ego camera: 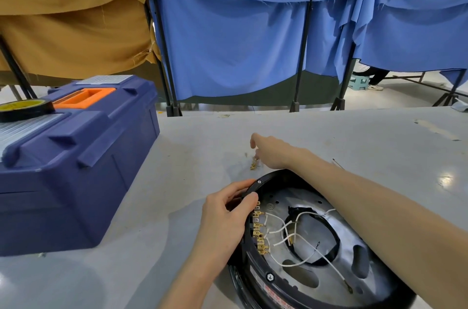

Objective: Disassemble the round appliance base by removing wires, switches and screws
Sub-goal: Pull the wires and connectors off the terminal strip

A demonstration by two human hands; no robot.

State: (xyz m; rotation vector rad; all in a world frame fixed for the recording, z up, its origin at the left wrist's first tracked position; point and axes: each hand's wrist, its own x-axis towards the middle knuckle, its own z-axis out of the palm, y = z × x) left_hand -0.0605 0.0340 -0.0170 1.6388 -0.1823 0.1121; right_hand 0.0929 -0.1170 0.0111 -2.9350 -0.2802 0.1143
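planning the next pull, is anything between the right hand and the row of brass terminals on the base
Partly. The left hand grips the base rim, its thumb over the top of the terminal row. The right hand is out over the table; the lower terminals lie uncovered.

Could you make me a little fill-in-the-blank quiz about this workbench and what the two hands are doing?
1. The left hand grips the rim of the round appliance base, whose loose wires are ____ in colour.
2. The right hand is stretched out toward a small pile of brass terminals lying on the ____.
3. The blue toolbox has a handle coloured ____.
4. The roll of tape sits on top of the ____.

Missing words: white; table; orange; toolbox.
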